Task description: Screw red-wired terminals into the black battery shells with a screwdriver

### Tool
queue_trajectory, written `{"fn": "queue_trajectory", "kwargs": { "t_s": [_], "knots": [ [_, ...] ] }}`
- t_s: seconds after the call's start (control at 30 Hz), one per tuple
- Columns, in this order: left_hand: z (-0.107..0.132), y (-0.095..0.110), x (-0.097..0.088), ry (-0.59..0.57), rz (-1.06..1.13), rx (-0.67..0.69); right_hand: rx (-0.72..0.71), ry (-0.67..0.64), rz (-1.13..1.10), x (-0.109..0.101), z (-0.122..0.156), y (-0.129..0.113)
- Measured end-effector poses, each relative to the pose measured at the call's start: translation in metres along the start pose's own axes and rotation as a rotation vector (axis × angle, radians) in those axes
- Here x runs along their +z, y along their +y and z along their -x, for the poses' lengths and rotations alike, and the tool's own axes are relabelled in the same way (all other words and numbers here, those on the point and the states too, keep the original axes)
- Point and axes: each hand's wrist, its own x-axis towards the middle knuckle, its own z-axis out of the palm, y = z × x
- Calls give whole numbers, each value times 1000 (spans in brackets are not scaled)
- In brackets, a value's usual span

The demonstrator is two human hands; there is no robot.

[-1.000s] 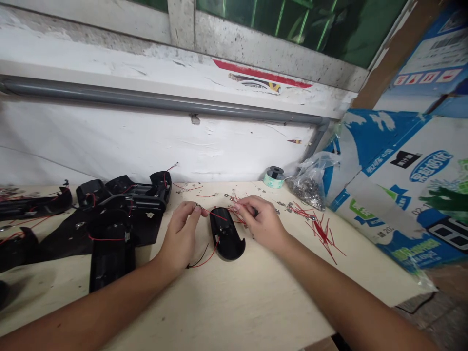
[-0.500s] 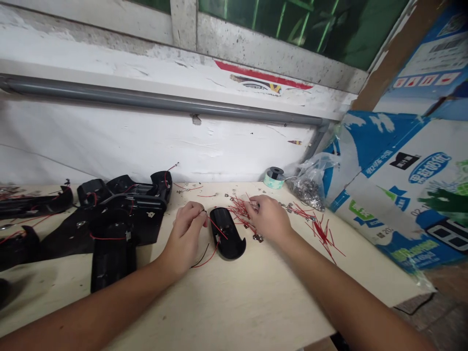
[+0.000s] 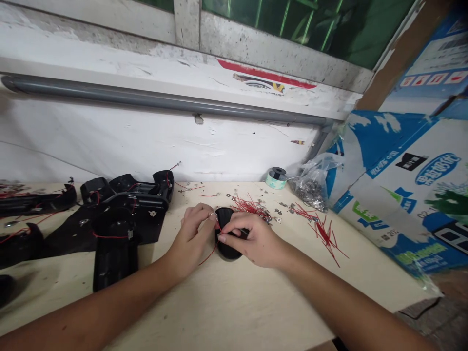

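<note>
The black shell (image 3: 227,234) looked like glossy plastic, the tabletop (image 3: 234,302) was pale matt wood, and the box (image 3: 405,185) was shiny printed cardboard.

A pale wooden tabletop (image 3: 237,302) runs along a scuffed white wall (image 3: 109,141) with 1 grey pipe (image 3: 146,100) fixed across it, below a green-tinted window (image 3: 292,24). At the left lies a heap of black plastic housings (image 3: 120,209) (several trailing thin red leads). Toward the back right stand a small spool (image 3: 276,177) and, just beside it, a clear plastic bag of small metal parts (image 3: 310,183). Loose red wire offcuts (image 3: 321,231) and scattered metal contacts (image 3: 283,210) lie near the bag. A blue-and-white printed cardboard box (image 3: 402,185) leans at the right edge.
</note>
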Motion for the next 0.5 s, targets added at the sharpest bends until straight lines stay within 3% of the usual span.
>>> {"fn": "queue_trajectory", "kwargs": {
  "t_s": [0.3,0.4,0.5],
  "knots": [
    [-1,-11,7,94,87,114,13,74,17,2,0,8],
    [1,-11,7,136,170,45,72,170,-154,-1,1,7],
    [1,-9,7,172,109,28,128,240,-350,-5,-1,10]
  ]
}}
